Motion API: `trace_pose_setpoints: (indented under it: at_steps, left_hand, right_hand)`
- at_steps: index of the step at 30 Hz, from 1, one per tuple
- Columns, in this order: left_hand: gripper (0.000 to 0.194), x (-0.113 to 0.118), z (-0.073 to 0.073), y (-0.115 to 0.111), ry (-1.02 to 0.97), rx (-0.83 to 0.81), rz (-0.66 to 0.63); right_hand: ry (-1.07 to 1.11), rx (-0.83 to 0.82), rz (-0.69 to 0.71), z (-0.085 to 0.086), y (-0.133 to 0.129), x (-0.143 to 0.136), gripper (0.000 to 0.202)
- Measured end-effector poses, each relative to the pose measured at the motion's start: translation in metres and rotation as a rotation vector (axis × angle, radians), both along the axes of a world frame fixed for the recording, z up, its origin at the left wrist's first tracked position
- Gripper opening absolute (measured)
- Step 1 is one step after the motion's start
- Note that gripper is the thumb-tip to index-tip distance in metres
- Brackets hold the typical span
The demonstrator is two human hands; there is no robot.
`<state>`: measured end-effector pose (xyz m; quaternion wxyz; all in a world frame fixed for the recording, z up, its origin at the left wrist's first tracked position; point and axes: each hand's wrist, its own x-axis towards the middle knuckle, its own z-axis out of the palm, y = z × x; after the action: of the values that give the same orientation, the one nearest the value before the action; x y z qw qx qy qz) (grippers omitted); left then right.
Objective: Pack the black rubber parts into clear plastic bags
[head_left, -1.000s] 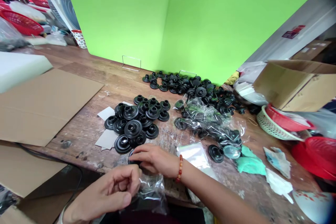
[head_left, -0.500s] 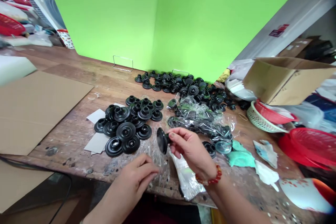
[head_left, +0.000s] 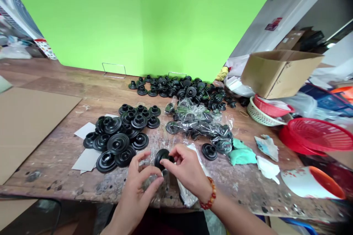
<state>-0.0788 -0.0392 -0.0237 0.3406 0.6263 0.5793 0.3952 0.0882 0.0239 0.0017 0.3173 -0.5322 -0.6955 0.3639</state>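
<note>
My right hand [head_left: 186,169], with a bead bracelet at the wrist, grips a black round disc part [head_left: 161,158] by its hub. Just left of it, my left hand [head_left: 143,181] has thumb and forefinger pinched on a thin clear plastic bag [head_left: 164,185], whose outline is hard to make out. A stack of flat clear bags [head_left: 188,194] lies under my right hand. To the left is a pile of similar black discs [head_left: 118,143] over grey cards [head_left: 86,159]. Bagged discs [head_left: 198,121] lie beyond my right hand, near one loose disc [head_left: 209,151].
More black discs [head_left: 176,88] are heaped before a green panel [head_left: 110,18]. At the left lies flat cardboard [head_left: 35,121]. On the right are a teal cloth [head_left: 242,153], crumpled papers [head_left: 267,169], a white-and-orange container [head_left: 309,183], red baskets [head_left: 320,134] and a cardboard box [head_left: 264,75].
The black disc has moved down and toward my left hand, still in my right hand. My left hand's fingers have spread and risen beside it. The view has shifted right.
</note>
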Motion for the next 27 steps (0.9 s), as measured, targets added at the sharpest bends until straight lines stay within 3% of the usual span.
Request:
trace_pose_setpoints:
  at_steps: [3, 6, 9, 14, 18, 24, 27]
  left_hand:
    - [0.013, 0.005, -0.004, 0.005, -0.280, -0.170, -0.048]
    - [0.014, 0.007, -0.003, 0.008, -0.622, -0.365, -0.103]
    - [0.020, 0.007, 0.000, 0.008, -0.842, -0.507, 0.010]
    - [0.028, 0.010, -0.002, 0.009, -0.893, -0.510, 0.154]
    - [0.029, 0.009, -0.007, 0.010, -0.873, -0.457, 0.151]
    - [0.028, 0.001, -0.010, 0.007, -1.068, -0.539, 0.069]
    - [0.026, 0.003, -0.011, 0.004, -1.162, -0.559, 0.081]
  right_hand:
    - [-0.003, -0.054, 0.056, -0.005, -0.002, 0.000, 0.020]
    - [0.147, -0.298, 0.132, -0.012, 0.000, 0.002, 0.037]
    - [0.330, -0.475, 0.161, -0.015, 0.000, 0.005, 0.039]
    - [0.222, -0.392, 0.181, -0.012, -0.009, 0.007, 0.010]
    - [0.237, -0.369, 0.213, -0.011, -0.011, 0.007, 0.012]
    - [0.530, -0.712, 0.341, -0.013, -0.006, 0.015, 0.029]
    - [0.395, -0.631, 0.375, -0.011, -0.010, 0.013, 0.025]
